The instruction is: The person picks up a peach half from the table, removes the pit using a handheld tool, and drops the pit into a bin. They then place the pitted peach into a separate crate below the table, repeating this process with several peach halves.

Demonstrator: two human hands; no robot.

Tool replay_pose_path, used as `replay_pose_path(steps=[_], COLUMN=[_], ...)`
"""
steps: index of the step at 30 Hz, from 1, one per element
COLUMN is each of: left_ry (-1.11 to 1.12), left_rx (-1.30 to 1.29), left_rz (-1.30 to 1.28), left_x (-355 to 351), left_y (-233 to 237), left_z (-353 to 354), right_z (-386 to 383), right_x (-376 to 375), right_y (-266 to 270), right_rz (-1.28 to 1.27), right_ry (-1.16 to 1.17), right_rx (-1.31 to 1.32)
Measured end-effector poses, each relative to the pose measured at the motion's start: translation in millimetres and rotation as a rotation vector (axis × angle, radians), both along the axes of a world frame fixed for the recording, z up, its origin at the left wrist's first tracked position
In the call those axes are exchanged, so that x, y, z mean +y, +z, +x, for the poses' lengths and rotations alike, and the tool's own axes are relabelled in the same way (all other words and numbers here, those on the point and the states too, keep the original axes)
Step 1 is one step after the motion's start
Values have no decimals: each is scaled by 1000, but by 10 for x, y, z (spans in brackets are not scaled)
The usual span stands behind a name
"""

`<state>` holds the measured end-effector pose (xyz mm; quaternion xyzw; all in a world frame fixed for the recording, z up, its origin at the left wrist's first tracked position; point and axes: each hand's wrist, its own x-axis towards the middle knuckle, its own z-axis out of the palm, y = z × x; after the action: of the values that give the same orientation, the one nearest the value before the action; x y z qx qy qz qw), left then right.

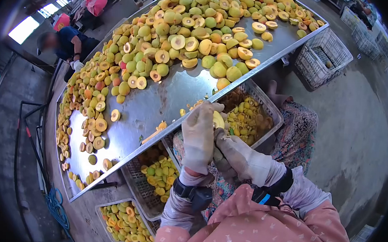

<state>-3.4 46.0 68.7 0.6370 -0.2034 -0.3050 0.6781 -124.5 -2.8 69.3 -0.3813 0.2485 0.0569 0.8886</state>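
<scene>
My left hand (198, 137), in a pale glove, is closed around a halved yellow fruit (218, 120) just off the metal table's front edge. Against the same fruit, my right hand (241, 156), also gloved, is closed from below; any tool in it is hidden. The metal table (178, 90) carries a large heap of halved green-yellow fruits (162, 56), many with brown centres showing. Under the hands and the table edge stands a crate (273, 108) holding yellow fruit pieces (246, 120).
Below the table edge are another crate of pieces (161, 175) and a white crate of halves (126, 219). Empty-looking crates (322, 58) stand at the upper right. A person (71, 42) works at the table's far left. A blue hose (57, 208) lies on the floor.
</scene>
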Motion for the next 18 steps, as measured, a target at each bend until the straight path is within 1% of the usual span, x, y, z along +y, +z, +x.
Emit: replay_pose_path(steps=[1, 2, 3, 5, 6, 8, 9, 11, 12, 14, 15, 16, 17, 18], left_ry=[-38, -50, -51, -130, -130, -165, -166, -285, -281, -441, -439, -414, -387, -284], left_rx=[-233, -333, -334, 45, 43, 444, 447, 445, 446, -153, -157, 33, 229, 383], left_rz=[55, 79, 79, -70, -70, -281, -276, -332, -333, -103, -99, -175, -250, -333], left_x=[-13, 5, 1, 1, 5, 28, 32, 49, 34, 27, 50, 49, 45, 10], left_y=[-46, -68, -8, 74, 64, -19, -81, -199, -171, -101, -142, -228, -291, -329], left_z=[32, -2, -17, -22, -27, -66, -46, 5, 60, 182, 193, 206, 176, 66], right_z=[-11, -29, -56, -109, -90, -71, -65, -60, -60, -51, -31, -11, -19, -34], right_x=[-5, 7, -27, -105, -101, -79, -98, -167, -171, -182, -180, -179, -156, -127], right_y=[19, 49, 34, -5, -12, -41, -50, -62, -137, -195, -190, -173, -159, -159], right_rz=[14, -6, -5, 80, 79, 128, 133, 434, 503, 535, 562, 558, 464, 372], right_ry=[14, 22, 21, 120, 120, 116, 113, 229, 268, 270, 265, 270, 218, 163], right_rx=[-15, -25, -26, -196, -198, -141, -139, -68, -107, -73, -50, -57, -114, -168])
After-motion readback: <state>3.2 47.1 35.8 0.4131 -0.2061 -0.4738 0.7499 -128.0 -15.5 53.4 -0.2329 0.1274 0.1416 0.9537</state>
